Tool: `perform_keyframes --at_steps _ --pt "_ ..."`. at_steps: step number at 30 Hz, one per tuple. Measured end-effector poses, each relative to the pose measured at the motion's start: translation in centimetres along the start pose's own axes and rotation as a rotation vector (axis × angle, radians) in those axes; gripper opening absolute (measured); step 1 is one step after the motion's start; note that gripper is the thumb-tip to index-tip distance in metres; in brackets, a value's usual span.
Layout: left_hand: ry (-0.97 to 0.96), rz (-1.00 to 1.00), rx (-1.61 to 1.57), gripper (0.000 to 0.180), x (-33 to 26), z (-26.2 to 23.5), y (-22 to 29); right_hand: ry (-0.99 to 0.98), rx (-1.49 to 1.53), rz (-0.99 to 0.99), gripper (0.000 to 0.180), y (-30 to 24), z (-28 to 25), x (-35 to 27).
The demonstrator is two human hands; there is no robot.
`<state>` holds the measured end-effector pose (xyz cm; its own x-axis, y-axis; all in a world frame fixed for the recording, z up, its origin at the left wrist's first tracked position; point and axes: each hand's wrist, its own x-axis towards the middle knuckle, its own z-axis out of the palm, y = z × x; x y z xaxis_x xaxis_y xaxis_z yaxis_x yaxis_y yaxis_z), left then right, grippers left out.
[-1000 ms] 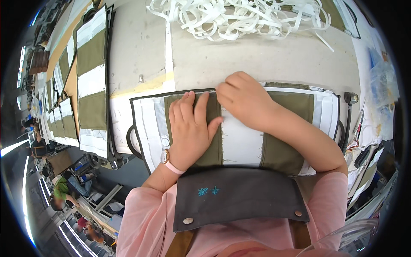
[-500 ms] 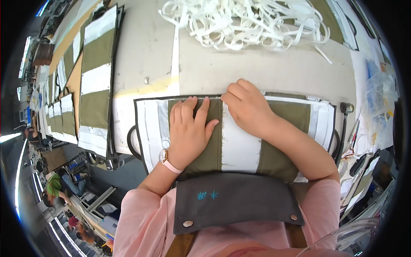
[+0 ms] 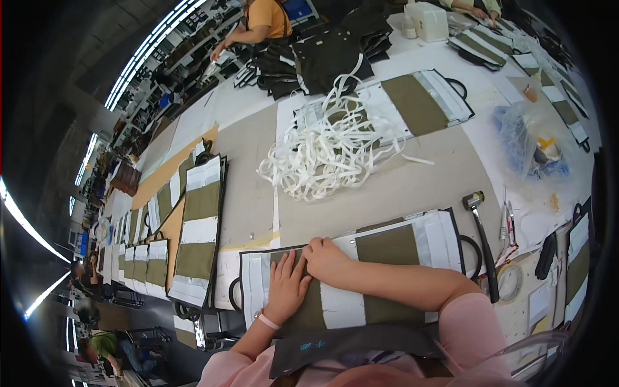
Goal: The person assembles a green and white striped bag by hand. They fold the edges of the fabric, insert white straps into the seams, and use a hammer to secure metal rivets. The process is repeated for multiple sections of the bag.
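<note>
An olive and white striped fabric bag piece [image 3: 342, 306] with dark edging lies flat before me, a black loop at each end. My left hand [image 3: 287, 291] rests on its left part, fingers stretched out and palm down. Close beside it, my right hand [image 3: 329, 262] is closed at the far edge of the piece, fingertips pressed together near the left hand's fingers. Whatever those fingertips pinch is hidden. A small round metal stud [image 3: 353, 243] shows on the far edge, right of the right hand.
Beyond lies a tangled heap of white strips [image 3: 329, 155]. At right are a hammer [image 3: 482, 245], a tape roll [image 3: 510, 284] and a clear plastic bag [image 3: 535, 145]. Stacked striped pieces [image 3: 200, 226] lie left. A person in orange [image 3: 264, 22] stands beyond dark fabric pieces [image 3: 329, 55].
My view has swung up, showing more of the table and room. The right hand has shifted left along the far edge, closer to the left hand, which stays flat on the piece.
</note>
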<state>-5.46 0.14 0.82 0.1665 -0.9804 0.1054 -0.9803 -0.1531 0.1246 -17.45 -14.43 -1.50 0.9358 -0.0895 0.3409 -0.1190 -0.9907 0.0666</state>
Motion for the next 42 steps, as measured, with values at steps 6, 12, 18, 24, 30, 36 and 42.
perform_keyframes --at_steps 6,12,18,24,30,36,42 --pt "0.020 -0.138 0.081 0.049 -4.9 0.1 1.8 -0.014 0.091 -0.017 0.023 0.6 -0.3 -0.4" --pt "0.155 -0.114 0.113 0.046 -4.8 1.0 2.4 0.141 0.117 0.044 0.015 0.7 1.0 -0.8" --pt "0.218 -0.060 0.133 0.045 -5.1 1.2 1.7 0.045 0.200 0.096 0.017 2.1 0.1 -0.5" --pt "0.230 -0.064 0.129 0.045 -4.7 1.3 1.9 0.072 0.277 0.085 0.014 3.5 1.0 -0.6" --pt "0.238 -0.083 0.120 0.044 -4.9 1.0 2.3 0.031 0.487 0.119 0.011 6.0 1.9 -0.6" --pt "0.231 -0.109 0.128 0.043 -5.0 0.9 2.6 0.036 0.718 0.221 0.013 7.7 2.8 -0.5" --pt "0.238 -0.139 0.095 0.045 -5.0 1.5 2.1 0.041 0.777 0.220 0.017 8.0 2.6 -0.4"
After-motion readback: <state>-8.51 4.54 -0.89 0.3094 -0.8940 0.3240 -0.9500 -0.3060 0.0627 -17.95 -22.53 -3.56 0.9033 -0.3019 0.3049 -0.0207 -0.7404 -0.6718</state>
